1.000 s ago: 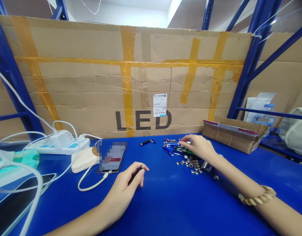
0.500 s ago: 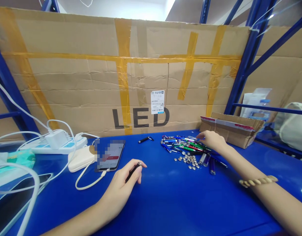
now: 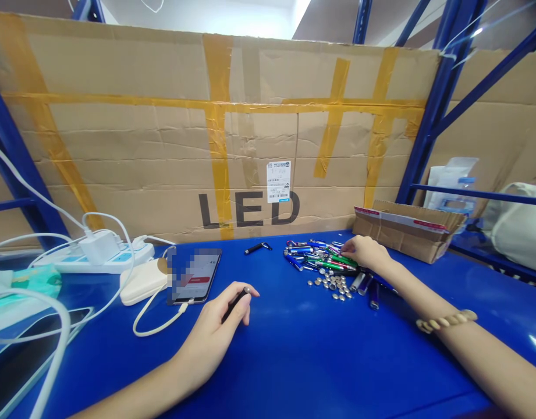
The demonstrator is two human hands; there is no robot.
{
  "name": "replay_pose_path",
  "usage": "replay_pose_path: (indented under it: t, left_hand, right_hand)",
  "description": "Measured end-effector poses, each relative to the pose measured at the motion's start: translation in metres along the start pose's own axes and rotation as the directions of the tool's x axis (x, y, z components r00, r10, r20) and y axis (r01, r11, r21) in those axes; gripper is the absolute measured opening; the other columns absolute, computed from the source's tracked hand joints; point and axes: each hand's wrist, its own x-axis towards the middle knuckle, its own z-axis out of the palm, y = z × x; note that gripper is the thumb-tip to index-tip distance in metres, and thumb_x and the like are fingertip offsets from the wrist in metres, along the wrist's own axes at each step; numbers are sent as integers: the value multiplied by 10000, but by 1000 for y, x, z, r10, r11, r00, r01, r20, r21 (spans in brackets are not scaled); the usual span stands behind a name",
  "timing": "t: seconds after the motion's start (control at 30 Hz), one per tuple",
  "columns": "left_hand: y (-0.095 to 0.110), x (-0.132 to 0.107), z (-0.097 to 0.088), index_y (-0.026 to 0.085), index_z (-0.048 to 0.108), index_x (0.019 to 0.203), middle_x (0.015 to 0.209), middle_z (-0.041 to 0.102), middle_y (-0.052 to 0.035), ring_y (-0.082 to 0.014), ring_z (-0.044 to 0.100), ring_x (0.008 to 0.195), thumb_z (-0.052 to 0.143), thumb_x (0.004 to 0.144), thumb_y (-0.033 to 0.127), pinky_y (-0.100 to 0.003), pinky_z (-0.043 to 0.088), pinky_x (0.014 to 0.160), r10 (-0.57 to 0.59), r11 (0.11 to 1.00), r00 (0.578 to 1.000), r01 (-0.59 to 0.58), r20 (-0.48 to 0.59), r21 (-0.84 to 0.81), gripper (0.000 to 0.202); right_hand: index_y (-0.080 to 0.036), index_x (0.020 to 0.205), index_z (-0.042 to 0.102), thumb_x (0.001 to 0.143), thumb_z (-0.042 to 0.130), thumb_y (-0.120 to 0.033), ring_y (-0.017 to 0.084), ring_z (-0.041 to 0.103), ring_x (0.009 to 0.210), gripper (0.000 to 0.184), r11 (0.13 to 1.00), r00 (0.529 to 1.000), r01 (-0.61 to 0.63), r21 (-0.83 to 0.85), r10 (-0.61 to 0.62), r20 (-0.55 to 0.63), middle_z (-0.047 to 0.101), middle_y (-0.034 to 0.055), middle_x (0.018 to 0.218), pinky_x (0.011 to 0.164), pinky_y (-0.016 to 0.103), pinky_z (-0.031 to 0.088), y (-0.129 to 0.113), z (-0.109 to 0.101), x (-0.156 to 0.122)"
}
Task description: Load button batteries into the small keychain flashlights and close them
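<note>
My left hand [image 3: 215, 326] is shut on a slim black penlight [image 3: 235, 304], which lies across its fingers. It rests on the blue table top [image 3: 320, 349], just in front of a phone [image 3: 194, 275] with a blurred screen. My right hand [image 3: 366, 253] reaches to the right edge of a heap of coloured pen-shaped keychain lights [image 3: 315, 257], with its fingertips touching the heap. Whether those fingers hold a piece, I cannot tell. Several silver button cells [image 3: 331, 286] lie just below the heap, and a few dark metal tubes [image 3: 367, 288] lie under my right wrist.
A lone black keychain light [image 3: 258, 248] lies behind my left hand. To the left are a white power bank [image 3: 143, 282], a power strip with a charger [image 3: 97, 254], and loose cables. A cardboard box lid [image 3: 407, 234] stands at the back right, before a taped cardboard sheet.
My right hand has moved right from above the heap to its right edge, uncovering more of it. My left hand stays on the penlight. The view has tilted slightly.
</note>
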Motion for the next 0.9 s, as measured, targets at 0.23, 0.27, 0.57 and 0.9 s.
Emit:
replay_pose_path:
  t: [0.23,0.27,0.57,0.9]
  left_hand:
    - [2,-1,-2,220,517,933,672,480,30,-146,451,649,360,903,308,-233,323,612,30,998,1000,-30,-7,53,183]
    - [2,-1,-2,222,519,934,677,480,29,-148,453,656,364,900,306,-232,325,615,27,998,1000,-26,-10,59,180]
    - [0,0,-1,226,524,938,693,485,26,-147,457,667,380,899,328,-232,337,623,37,998,999,-35,-22,49,180]
    - [3,-2,0,220,503,949,672,463,29,-144,432,638,348,912,361,-236,318,605,31,999,999,-31,11,4,213]
  right_hand:
    - [-190,800,712,725,600,-222,198,652,799,138,995,1000,27,91,-27,7,708,44,839,630,251,474,3,6,5]
    - [-195,803,711,726,596,-213,182,653,793,139,993,999,39,111,-39,4,709,34,833,634,237,473,3,7,6]
    - [-187,740,711,690,619,-228,178,653,744,112,983,997,48,178,-37,-66,703,37,747,612,222,468,5,12,8]
    - [-148,816,697,729,567,-246,174,644,751,184,895,985,120,429,-52,-166,698,40,771,729,237,469,-29,-16,-11]
